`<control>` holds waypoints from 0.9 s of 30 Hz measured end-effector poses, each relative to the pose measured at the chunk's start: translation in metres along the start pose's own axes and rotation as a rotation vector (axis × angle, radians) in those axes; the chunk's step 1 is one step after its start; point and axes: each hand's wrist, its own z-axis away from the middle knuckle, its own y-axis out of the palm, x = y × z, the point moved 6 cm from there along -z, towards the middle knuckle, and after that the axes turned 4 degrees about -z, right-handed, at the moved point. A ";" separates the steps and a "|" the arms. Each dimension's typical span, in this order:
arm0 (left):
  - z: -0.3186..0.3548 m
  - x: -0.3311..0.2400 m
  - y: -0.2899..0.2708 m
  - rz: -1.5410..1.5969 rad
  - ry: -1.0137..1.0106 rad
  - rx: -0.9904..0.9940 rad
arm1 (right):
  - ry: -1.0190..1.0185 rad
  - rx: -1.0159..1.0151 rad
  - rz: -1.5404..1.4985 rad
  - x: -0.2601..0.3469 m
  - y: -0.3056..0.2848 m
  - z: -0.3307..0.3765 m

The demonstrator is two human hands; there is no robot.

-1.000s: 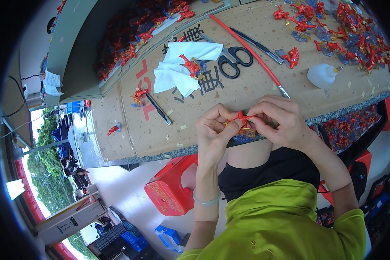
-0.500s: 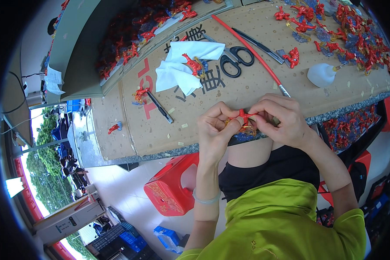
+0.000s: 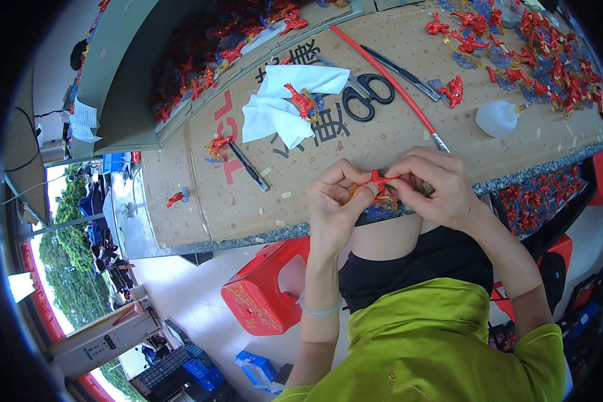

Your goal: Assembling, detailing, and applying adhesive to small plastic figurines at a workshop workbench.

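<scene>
Red figure [image 3: 380, 179] held between left hand [image 3: 331, 199], pinching one side, and right hand [image 3: 437, 182], apparently pinching the opposite side, contact partly hidden. Advised: left grip steady, right touch light.

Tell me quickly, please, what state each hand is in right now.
Left hand: closed, pinching the small red figure.
Right hand: closed, pinching the same figure from its other side.

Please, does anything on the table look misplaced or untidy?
Slightly: pale scraps lie scattered across the cardboard, like litter, and one red figure lies alone near its left end, away from the pile at right.
</scene>
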 end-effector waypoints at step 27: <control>0.012 0.001 0.009 -0.029 0.204 -0.127 | 0.505 -0.023 -0.233 -0.005 0.000 0.007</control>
